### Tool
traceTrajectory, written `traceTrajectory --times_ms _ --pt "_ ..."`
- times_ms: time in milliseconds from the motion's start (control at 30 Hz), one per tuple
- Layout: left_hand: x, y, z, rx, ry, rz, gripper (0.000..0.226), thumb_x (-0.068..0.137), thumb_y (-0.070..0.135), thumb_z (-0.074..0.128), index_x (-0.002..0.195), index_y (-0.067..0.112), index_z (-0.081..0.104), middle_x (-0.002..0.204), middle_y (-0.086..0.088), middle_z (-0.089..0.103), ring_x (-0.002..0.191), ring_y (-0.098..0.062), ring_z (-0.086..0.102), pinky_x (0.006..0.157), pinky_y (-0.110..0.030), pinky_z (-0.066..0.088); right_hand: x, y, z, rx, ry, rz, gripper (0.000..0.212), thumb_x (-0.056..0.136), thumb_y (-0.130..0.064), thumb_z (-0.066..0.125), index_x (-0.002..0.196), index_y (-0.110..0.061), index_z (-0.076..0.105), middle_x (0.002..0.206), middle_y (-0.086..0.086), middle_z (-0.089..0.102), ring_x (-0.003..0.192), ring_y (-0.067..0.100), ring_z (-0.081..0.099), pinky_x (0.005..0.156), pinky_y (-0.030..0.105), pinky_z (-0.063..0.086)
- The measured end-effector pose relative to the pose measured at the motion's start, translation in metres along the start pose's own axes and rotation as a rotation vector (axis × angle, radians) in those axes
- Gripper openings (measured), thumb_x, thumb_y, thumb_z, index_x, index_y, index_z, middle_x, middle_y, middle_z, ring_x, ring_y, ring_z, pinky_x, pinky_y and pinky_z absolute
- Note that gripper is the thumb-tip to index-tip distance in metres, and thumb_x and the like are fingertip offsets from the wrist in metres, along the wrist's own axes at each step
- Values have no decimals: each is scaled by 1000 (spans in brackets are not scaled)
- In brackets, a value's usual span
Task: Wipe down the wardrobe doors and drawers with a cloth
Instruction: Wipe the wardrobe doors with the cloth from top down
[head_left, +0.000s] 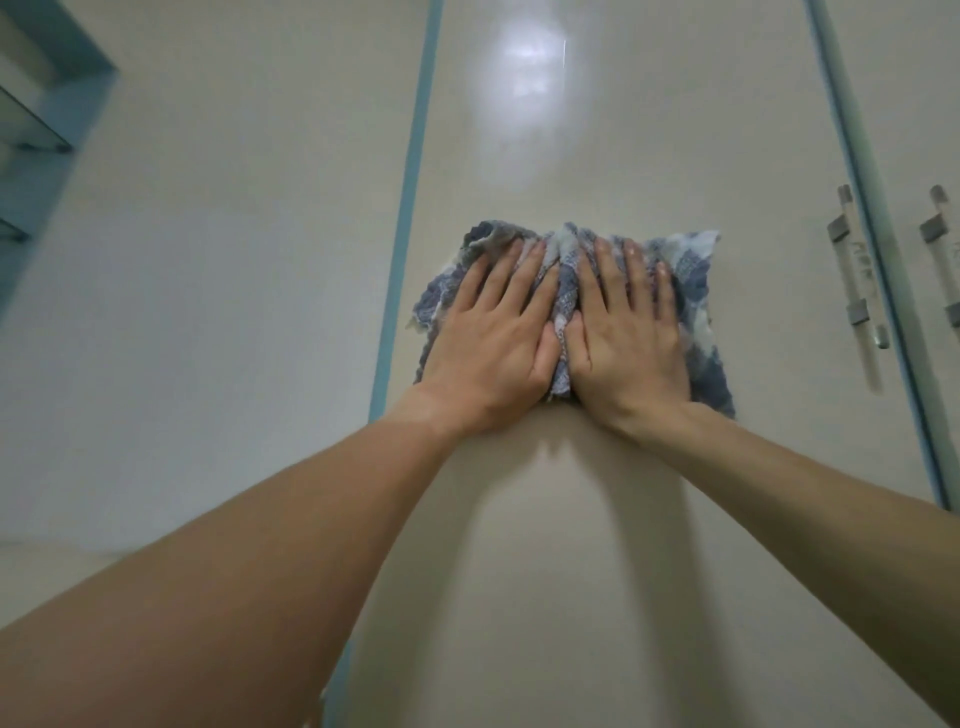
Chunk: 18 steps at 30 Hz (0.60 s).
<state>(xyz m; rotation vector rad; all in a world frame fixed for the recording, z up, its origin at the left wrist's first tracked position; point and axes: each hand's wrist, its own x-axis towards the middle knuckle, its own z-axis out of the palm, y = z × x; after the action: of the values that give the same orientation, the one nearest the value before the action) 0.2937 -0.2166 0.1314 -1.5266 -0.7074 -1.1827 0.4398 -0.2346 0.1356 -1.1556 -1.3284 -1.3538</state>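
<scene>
Blue-checked cloth (691, 270), long axis sideways, pressed on door (753, 130) under left hand (488, 343) and right hand (628, 343), straight-fingered, side by side.

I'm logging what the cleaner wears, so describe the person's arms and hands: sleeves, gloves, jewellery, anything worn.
Both the left forearm and right forearm are bare to the frame's edge, no sleeve in view. The left hand and right hand wear no gloves; no ring, watch or bracelet shows. Visible nails look short, unpainted.
</scene>
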Motion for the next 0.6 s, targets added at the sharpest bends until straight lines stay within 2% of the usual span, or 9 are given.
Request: traceTrajectory --times_ms 100,267,467,600 --pt "-12 -14 -4 18 14 -40 64 98 35 20 153 7 36 163 -12 29 153 -25 22 125 -46 16 3 -19 0 14 -13 -42 72 90 -40 5 156 -14 14 165 7 13 153 27 7 124 48 4" --pt "-37 -23 -9 47 -7 -129 66 98 36 19 157 8 27 165 -12 22 154 -26 16 125 -49 15 -2 -38 -1 63 -23 -133 71 91 -40 8 156 -12 19 164 8 17 152 30 10 124 49 3" --pt "-66 -1 -8 110 52 -253 65 96 31 25 154 4 30 162 -19 28 152 -34 23 123 -53 18 -21 -37 0 141 -29 -261 66 94 -37 16 154 -12 27 163 7 23 152 30 13 122 50 10" --pt "-75 22 -5 116 59 -340 67 95 31 24 156 2 26 162 -22 24 152 -36 20 123 -54 16 -30 -24 -1 256 -20 -363 64 94 -32 21 152 -8 32 161 11 27 151 32 15 122 45 2"
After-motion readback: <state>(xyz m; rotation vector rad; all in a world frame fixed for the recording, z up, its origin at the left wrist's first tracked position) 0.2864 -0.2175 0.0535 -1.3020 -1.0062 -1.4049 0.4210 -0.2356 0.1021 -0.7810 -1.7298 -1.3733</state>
